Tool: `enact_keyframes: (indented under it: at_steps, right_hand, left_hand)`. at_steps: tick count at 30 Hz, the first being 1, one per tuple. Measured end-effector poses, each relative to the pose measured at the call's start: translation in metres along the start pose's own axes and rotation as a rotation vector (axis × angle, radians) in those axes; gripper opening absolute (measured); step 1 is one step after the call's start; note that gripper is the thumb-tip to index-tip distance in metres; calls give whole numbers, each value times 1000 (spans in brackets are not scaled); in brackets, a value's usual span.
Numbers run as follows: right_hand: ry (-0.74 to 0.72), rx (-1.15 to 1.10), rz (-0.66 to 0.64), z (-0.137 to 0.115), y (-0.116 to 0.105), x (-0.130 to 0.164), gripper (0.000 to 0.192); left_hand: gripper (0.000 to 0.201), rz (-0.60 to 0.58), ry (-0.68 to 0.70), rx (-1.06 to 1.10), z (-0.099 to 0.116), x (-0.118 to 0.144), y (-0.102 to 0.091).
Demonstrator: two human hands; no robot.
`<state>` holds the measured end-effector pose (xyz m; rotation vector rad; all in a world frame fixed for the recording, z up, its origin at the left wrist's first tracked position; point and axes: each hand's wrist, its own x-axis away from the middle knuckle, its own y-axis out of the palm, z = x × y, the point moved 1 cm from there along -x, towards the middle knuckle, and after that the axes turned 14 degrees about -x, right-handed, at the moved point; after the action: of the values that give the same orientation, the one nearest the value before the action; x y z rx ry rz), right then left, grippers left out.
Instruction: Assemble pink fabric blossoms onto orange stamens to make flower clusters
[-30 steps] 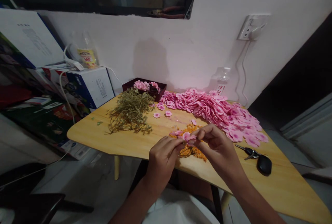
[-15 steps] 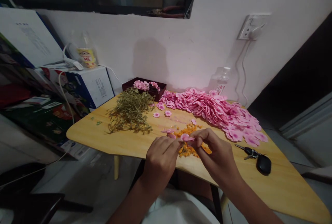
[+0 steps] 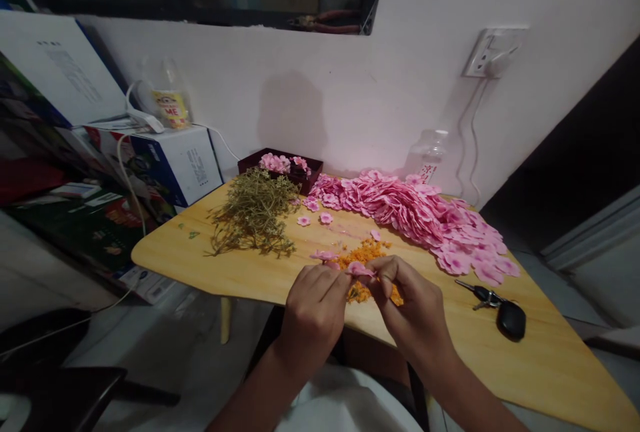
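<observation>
At the near edge of the wooden table (image 3: 240,272), the left hand (image 3: 313,312) and right hand (image 3: 415,312) meet, fingertips pinched together on one pink flower (image 3: 357,268) above the orange centres (image 3: 367,255). Progress appears early: a dark tray (image 3: 260,164) holds only a few finished blooms, while a large heap of pink petals (image 3: 425,215) and one bundle of green stems (image 3: 253,215) remain. Four or so loose blooms lie between. One key fob (image 3: 510,319) sits apart.
</observation>
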<state>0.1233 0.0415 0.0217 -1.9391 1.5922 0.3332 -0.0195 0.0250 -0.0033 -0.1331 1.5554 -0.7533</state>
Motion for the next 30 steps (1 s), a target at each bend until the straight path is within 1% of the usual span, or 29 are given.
enact_keyframes:
  at_steps: [2, 4, 7, 9, 10, 12, 13, 16, 18, 21, 23, 25, 27, 30]
  right_hand:
    - [-4, -4, 3, 2, 1, 0, 26]
    - [13, -62, 1, 5, 2, -2, 26]
    - [130, -283, -10, 14, 0, -8, 19]
    - [212, -413, -25, 22, -5, -14, 12]
    - [236, -432, -54, 25, -8, -16, 11]
    - [243, -388, -157, 29, -13, -20, 11]
    - [237, -351, -225, 30, -16, -22, 11]
    - [197, -290, -421, 27, -18, -23, 16]
    - [173, -290, -480, 25, -17, -21, 20]
    - [219, -314, -451, 27, -13, -17, 18]
    - [306, -393, -408, 31, -10, -15, 17]
    - [402, -528, -359, 34, -8, -12, 18]
    - [467, -662, -297, 36, -7, -11, 18]
    - [485, -762, -198, 37, -10, -11, 15]
  left_hand:
    - [11, -9, -9, 16, 1, 0, 1]
    - [13, -2, -44, 49, 0, -1, 3]
    - [15, -2, -164, 198, -4, -2, 8]
    - [15, -72, -313, 340, -9, -1, 11]
    - [15, -125, -401, 415, -12, 0, 13]
    - [13, -219, -587, 585, -17, 3, 17]
    - [14, -244, -676, 682, -18, 4, 19]
    - [22, -211, -928, 991, -18, 7, 24]
    - [24, -167, -1070, 1158, -15, 5, 25]
    - [27, -134, -1241, 1330, -12, -1, 22]
    - [31, -126, -1340, 1406, -12, -4, 20]
    - [34, -140, -1402, 1454, -13, -6, 19]
    - [34, -188, -1401, 1464, -14, -4, 21]
    - [33, -271, -1314, 1393, -17, 1, 26]
